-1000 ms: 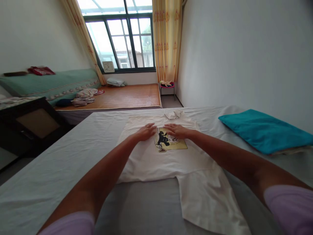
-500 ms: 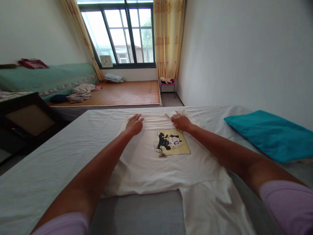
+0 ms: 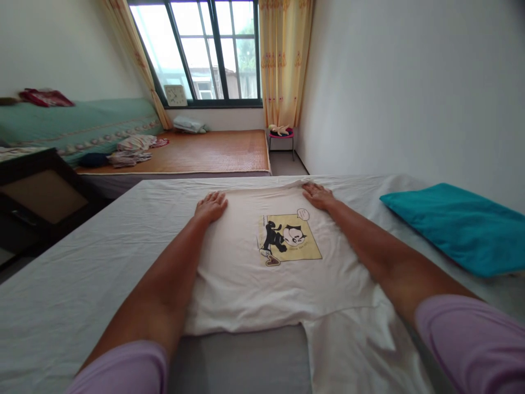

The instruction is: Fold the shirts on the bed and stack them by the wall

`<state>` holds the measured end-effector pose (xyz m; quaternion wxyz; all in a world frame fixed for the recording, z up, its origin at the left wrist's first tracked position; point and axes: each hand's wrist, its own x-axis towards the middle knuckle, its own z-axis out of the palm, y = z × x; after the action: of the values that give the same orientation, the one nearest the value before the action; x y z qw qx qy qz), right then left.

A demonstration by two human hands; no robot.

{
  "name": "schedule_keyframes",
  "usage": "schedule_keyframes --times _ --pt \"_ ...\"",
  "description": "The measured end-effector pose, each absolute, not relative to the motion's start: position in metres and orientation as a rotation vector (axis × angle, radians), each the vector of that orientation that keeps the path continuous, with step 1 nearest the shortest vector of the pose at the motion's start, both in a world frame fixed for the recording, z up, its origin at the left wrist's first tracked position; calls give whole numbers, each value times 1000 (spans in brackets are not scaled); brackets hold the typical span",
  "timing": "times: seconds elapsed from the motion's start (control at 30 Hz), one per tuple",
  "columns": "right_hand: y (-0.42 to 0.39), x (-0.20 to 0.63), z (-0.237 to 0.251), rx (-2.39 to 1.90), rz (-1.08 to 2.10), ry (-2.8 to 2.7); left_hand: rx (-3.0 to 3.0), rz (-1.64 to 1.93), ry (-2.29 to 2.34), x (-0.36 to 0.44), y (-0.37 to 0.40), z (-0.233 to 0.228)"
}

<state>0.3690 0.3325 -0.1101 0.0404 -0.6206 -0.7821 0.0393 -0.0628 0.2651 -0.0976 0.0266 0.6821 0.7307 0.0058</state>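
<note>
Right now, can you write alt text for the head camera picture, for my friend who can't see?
Both hands, left hand and right hand, press flat on a white T-shirt with a cartoon cat print, spread on a bed. A teal pillow lies to the right.

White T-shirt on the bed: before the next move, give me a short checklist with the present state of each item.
1. White T-shirt lies print side up, cat print fully visible: ok.
2. Left hand flat, palm down on the shirt's far left corner: ok.
3. Right hand flat on the far right edge: ok.
4. Far edge between the hands lies smooth and straight: ok.
5. Near sleeve spread flat: not ok, it runs off toward the bottom of the picture with creases.
6. Teal pillow apart from the shirt: ok.
</note>
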Motion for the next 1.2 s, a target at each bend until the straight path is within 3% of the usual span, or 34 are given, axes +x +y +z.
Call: schedule_keyframes --times 0.43,0.6,0.67,0.77,0.9,1.03,1.2 --pt "249 481 -121 -2023 62 -2294 2126 -18 2298 -129 171 -103" --pt "176 505 -91 -1654 68 -2398 2298 65 2079 -143 129 -88" --pt "136 500 -64 -1404 187 -2463 2349 145 1906 -135 106 -72" --pt "70 481 -28 -1039 780 -2728 2273 130 1432 -110 65 -43" --pt "12 459 -14 -791 986 -2893 2345 -51 1042 -82 14 -21" --pt "9 457 -30 -799 922 -2812 2388 -24 1148 -81 -10 -25" --pt "61 447 -45 -1046 1092 -2357 2140 257 1416 -84 10 -25"
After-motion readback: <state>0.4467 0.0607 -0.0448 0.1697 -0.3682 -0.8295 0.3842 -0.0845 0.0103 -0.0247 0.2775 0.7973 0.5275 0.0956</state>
